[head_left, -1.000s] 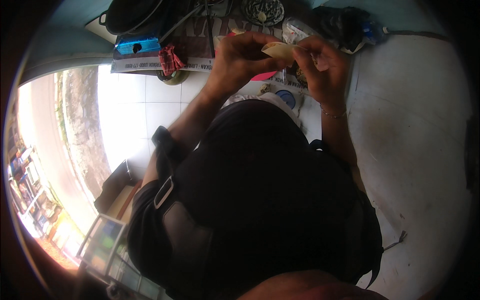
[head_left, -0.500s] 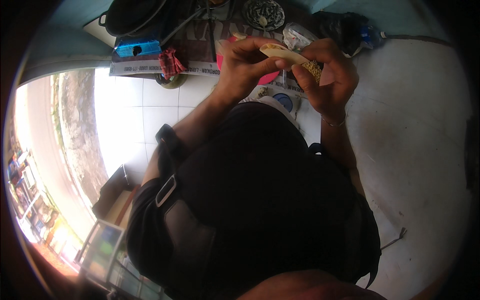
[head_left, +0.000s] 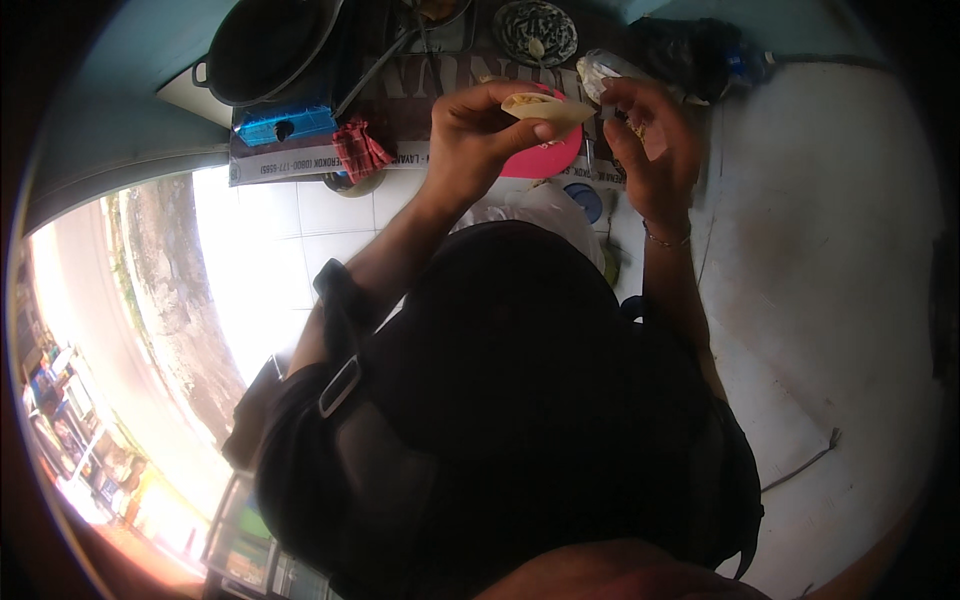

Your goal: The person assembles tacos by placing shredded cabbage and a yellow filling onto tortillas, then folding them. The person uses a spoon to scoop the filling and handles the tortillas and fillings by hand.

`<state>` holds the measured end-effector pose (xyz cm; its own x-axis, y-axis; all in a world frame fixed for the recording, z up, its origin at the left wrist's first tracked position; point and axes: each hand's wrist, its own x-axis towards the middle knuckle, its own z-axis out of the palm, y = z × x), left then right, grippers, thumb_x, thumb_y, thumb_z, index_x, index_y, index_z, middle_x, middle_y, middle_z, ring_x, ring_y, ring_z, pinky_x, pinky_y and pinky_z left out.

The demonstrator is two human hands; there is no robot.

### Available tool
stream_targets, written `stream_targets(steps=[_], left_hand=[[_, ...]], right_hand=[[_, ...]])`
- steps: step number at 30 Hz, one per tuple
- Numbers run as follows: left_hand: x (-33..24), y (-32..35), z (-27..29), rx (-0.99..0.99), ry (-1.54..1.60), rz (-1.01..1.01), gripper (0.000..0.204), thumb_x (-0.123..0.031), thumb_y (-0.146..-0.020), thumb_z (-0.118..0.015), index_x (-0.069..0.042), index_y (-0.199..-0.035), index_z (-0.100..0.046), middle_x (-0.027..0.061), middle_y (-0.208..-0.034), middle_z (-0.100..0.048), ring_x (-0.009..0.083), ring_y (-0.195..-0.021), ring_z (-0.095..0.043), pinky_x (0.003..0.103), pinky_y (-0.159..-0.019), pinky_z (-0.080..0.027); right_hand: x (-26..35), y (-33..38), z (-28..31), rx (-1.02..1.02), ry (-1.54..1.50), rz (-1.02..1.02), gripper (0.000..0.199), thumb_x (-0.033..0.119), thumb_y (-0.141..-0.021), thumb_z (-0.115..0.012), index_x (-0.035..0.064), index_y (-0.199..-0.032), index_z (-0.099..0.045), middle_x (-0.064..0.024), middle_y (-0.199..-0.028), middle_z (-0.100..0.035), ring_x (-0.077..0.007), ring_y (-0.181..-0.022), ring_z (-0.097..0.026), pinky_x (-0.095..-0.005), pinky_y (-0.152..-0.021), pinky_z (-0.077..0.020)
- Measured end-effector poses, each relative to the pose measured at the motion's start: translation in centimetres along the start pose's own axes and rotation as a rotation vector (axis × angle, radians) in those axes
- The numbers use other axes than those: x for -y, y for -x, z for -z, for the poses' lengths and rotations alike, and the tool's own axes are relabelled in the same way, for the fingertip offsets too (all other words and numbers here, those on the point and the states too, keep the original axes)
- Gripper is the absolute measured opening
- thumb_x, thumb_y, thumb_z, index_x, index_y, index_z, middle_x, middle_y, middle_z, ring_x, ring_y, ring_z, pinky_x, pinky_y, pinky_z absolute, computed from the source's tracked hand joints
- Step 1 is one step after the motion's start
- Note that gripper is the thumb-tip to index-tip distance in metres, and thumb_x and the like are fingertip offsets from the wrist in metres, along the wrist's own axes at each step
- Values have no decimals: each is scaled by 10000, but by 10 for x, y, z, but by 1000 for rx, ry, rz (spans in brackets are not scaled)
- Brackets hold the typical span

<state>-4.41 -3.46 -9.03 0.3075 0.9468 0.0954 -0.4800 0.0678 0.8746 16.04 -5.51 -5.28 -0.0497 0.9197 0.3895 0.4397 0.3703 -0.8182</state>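
1. The person's dark torso fills the middle of the view, and both forearms reach up toward the top edge, above a white tiled floor [head_left: 330, 215].
2. A large black pan [head_left: 265, 40] stands at the upper left, with a blue box [head_left: 285, 125] and a small red checked cloth [head_left: 358, 150] just below it on a printed sheet of paper.
3. A pink round plate [head_left: 548, 160] lies under the hands, partly hidden by them. A patterned round dish [head_left: 535, 30] stands further up.
4. The left hand [head_left: 475, 135] is closed around a pale folded wrapper of dough [head_left: 545, 105], thumb under and fingers over, so the wrapper is held in the air over the pink plate.
5. The right hand [head_left: 650, 145] is raised just beside the open end of the wrapper. Its fingers are curled, and a small pale bit seems to be between them, but I cannot tell for sure whether they pinch something.
6. I judge that the step in hand is the filling or closing of the wrapper. The next move calls for a gentle, even pinch along the open edge, with the left hand keeping the fold level so the filling does not fall out.
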Motion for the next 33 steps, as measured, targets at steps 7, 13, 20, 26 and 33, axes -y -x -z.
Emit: stream_targets(steps=[7,13,20,26,33], left_hand=[[14,-16,28,-83,-28,31,248,3,-772,-745,28,-1006,-666,88,-953,-692,132,-883,-646,272,-832,-516],[21,-30,25,-234,-44,87,238,-22,-767,-755,26,-982,-665,94,-979,-674,139,-883,-637,277,-831,-514],[22,-51,14,-349,182,56,248,-54,-789,-746,37,-997,-645,124,-1000,-664,180,-894,-645,306,-843,-524],[22,-59,17,-399,265,-9,293,-91,-816,-736,38,-1051,-619,136,-995,-671,186,-899,-648,307,-841,-523],[31,-62,27,-297,321,-36,292,-175,-865,-689,-20,-1099,-605,135,-1083,-638,260,-1008,-628,393,-902,-518]], right_hand=[[-199,19,-41,181,110,-758,402,373,-832,-678,36,-1051,-661,-105,-971,-701,-199,-892,-668,-316,-778,-504],[-330,15,-91,323,474,-800,539,449,-788,-662,63,-1158,-593,-140,-1110,-663,-308,-1028,-634,-385,-898,-491],[-395,-10,-115,469,611,-761,516,213,-805,-612,-20,-1234,-444,-308,-1179,-554,-442,-1110,-547,-477,-943,-449],[-390,-13,-101,349,500,-554,330,120,-893,-452,-17,-1186,-516,-257,-1176,-552,-436,-1130,-513,-508,-935,-420],[-361,-41,-74,552,516,-613,244,221,-924,-469,55,-1056,-592,-221,-1071,-611,-415,-1042,-567,-515,-829,-468]])
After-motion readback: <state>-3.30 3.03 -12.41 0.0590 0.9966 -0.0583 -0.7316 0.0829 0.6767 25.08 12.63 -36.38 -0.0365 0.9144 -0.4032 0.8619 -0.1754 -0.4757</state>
